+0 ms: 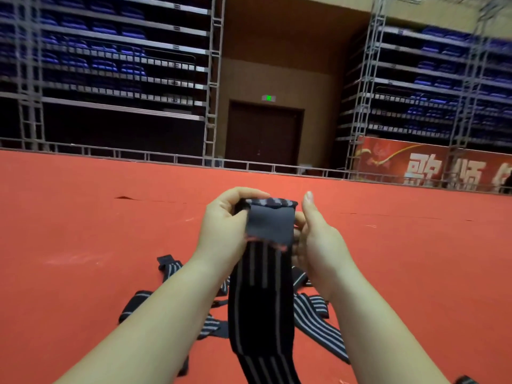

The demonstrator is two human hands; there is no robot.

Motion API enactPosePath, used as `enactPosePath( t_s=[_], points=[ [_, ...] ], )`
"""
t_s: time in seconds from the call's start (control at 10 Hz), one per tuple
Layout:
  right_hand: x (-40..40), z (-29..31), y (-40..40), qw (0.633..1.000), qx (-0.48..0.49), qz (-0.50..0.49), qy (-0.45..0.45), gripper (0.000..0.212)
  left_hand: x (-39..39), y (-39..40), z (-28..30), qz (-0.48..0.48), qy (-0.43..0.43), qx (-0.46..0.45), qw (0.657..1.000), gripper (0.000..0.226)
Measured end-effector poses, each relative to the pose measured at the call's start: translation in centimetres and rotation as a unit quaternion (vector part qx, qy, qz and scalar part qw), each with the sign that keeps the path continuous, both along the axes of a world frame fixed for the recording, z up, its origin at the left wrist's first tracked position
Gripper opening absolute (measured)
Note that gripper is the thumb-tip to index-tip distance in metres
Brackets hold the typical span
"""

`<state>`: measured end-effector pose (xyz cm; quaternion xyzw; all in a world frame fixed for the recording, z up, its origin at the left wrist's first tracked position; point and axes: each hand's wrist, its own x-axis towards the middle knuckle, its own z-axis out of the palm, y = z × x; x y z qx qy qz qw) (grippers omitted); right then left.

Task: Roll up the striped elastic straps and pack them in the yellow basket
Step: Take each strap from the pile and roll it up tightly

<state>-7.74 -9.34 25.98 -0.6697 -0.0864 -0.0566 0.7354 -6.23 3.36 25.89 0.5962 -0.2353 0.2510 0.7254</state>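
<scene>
at frame centre the left hand (224, 217) and right hand (315, 231) pinched the striped strap (263, 295) by its grey tab end, starting a roll. the long tail hung loose, so uneven tension could skew or unwind it. no yellow basket was visible.

- Large white Chinese characters on red banner (432, 164) at three o'clock, partly cut off, not clearly readable.
- Green lit exit sign (268, 98) above door (263, 134) at twelve o'clock, lettering illegible.
</scene>
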Motion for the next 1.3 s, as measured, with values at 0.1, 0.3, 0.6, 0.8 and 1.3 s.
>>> enactPosePath(
  t_s=[0.1,0.3,0.6,0.8,1.3],
  points=[
    [0.4,0.5,0.1,0.998,-0.005,0.024,-0.051,0.036,-0.5,-0.1,0.6,0.019,-0.005,0.002,1.0,0.038],
    [-0.7,1.0,0.2,0.984,-0.042,-0.012,-0.175,0.018,-1.3,0.6,1.4,-0.168,0.135,-0.052,0.975,0.033],
    [-2.9,2.4,0.9,0.953,-0.083,-0.071,-0.284,0.012,-2.9,0.4,1.1,-0.126,0.105,0.066,0.984,0.022],
    [-1.4,-0.1,0.1,0.969,-0.131,-0.037,-0.207,0.008,-2.8,0.8,1.3,-0.046,0.073,0.006,0.996,0.013],
    [-1.5,-2.1,-0.1,0.998,0.004,0.001,-0.056,0.023,-1.7,1.4,-1.2,-0.1,0.101,0.038,0.989,0.022]
  ],
)
